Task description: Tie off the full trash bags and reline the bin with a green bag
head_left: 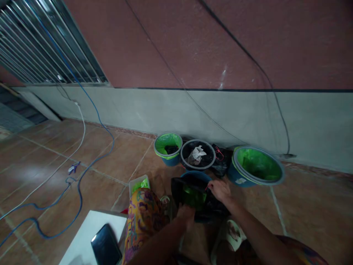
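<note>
A black plastic bag [193, 197] sits open over a blue pot with green lining [196, 176] on the floor in front of me. My right hand [220, 190] pinches the bag's far right edge, fingers closed. My left hand [185, 213] grips the bag's near edge, fingers curled and partly hidden. My patterned trouser knee [143, 217] is just left of the bag.
Along the wall stand a small green-lined pot [168, 148], a black pot with crumpled paper [198, 155], another black bag [222, 162] and a large green-lined pot [257, 165]. A small tray [139, 184], a phone [106, 246] on a white surface and blue and white cables [79, 173] lie left.
</note>
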The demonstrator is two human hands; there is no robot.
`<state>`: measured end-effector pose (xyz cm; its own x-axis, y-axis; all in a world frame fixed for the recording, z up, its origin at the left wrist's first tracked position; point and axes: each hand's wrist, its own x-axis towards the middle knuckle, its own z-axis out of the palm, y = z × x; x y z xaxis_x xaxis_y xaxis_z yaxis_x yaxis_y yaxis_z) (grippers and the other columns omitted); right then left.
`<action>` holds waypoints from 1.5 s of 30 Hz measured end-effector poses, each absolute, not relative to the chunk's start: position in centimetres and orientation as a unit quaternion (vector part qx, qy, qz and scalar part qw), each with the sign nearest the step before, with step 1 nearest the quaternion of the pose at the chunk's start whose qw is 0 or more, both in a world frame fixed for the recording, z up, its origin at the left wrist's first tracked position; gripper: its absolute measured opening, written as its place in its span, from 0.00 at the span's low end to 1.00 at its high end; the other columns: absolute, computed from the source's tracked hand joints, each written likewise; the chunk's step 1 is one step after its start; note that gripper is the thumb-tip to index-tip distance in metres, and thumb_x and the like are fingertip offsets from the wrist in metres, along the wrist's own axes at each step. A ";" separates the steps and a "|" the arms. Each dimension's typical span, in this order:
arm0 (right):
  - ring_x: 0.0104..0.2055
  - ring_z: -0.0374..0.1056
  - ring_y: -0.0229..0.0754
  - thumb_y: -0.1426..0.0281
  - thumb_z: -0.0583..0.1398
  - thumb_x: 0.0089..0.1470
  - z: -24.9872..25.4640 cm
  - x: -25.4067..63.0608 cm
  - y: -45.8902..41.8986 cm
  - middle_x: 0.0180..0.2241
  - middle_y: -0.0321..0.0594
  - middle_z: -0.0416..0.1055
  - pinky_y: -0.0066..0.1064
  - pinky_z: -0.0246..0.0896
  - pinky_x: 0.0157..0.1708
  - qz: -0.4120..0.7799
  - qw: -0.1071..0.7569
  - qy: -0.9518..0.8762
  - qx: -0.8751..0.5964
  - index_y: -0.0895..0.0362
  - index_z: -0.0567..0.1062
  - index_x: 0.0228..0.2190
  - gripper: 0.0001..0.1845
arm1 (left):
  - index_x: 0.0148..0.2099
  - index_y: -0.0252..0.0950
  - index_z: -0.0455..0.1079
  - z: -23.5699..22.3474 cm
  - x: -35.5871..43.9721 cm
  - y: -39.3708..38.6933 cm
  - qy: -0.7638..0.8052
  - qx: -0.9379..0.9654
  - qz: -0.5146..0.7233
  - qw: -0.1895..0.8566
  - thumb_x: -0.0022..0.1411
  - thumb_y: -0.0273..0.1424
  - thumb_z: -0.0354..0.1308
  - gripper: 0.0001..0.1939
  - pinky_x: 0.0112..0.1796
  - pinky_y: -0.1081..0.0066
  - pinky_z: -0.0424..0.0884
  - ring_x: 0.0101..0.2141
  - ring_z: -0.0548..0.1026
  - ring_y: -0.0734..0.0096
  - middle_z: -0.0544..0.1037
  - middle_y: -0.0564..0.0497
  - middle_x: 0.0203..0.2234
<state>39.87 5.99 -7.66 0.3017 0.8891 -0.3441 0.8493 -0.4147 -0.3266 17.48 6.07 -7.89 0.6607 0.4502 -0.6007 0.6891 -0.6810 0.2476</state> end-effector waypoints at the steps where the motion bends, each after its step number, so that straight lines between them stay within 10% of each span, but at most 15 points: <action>1: 0.47 0.72 0.47 0.66 0.54 0.58 -7.7 40.2 5.9 0.42 0.41 0.79 0.37 0.59 0.46 0.239 0.071 -0.529 -0.811 0.49 0.82 0.36 0.15 | 0.51 0.29 0.74 -7.8 17.6 6.4 0.319 0.881 -0.259 0.233 0.58 0.27 0.54 0.19 0.58 0.47 0.59 0.52 0.74 0.48 0.78 0.35 0.47; 10: 0.34 0.74 0.45 0.56 0.55 0.55 -5.2 42.1 5.2 0.32 0.40 0.80 0.33 0.65 0.34 0.283 0.390 -0.410 -0.774 0.52 0.82 0.33 0.19 | 0.44 0.36 0.77 -5.0 16.5 9.2 0.338 0.895 -0.182 0.225 0.61 0.29 0.52 0.14 0.55 0.54 0.62 0.49 0.76 0.54 0.80 0.41 0.43; 28: 0.27 0.69 0.40 0.53 0.57 0.52 -2.8 41.7 5.8 0.28 0.41 0.77 0.30 0.61 0.28 0.321 0.517 -0.344 -0.715 0.58 0.79 0.34 0.22 | 0.37 0.39 0.76 -1.1 14.2 10.2 0.432 0.876 -0.066 0.207 0.69 0.33 0.47 0.16 0.43 0.69 0.66 0.39 0.77 0.66 0.80 0.49 0.34; 34: 0.30 0.69 0.41 0.61 0.56 0.54 -0.8 41.5 6.4 0.27 0.42 0.77 0.33 0.59 0.32 0.256 0.400 -0.489 -0.731 0.56 0.79 0.27 0.16 | 0.36 0.38 0.77 2.1 14.5 11.1 0.408 0.813 0.053 0.412 0.62 0.32 0.56 0.09 0.33 0.74 0.65 0.29 0.73 0.72 0.77 0.53 0.25; 40: 0.38 0.71 0.42 0.53 0.60 0.54 0.8 40.4 6.3 0.41 0.43 0.77 0.32 0.63 0.36 0.409 0.549 -0.442 -0.579 0.56 0.80 0.37 0.21 | 0.40 0.35 0.79 3.8 16.1 11.4 0.359 0.701 0.202 0.583 0.53 0.35 0.66 0.12 0.36 0.73 0.68 0.32 0.73 0.72 0.78 0.50 0.30; 45: 0.33 0.69 0.40 0.49 0.64 0.48 1.7 39.7 6.0 0.31 0.41 0.77 0.30 0.62 0.32 0.489 0.584 -0.354 -0.543 0.57 0.79 0.37 0.25 | 0.38 0.35 0.78 4.1 16.7 11.6 0.381 0.656 0.258 0.598 0.53 0.39 0.66 0.14 0.36 0.72 0.69 0.32 0.73 0.71 0.78 0.50 0.29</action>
<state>39.71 5.96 1.69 0.2721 0.9552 -0.1168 -0.1874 -0.0664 -0.9800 16.70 11.58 4.06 0.5766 0.8087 -0.1163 0.1907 0.0052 0.9816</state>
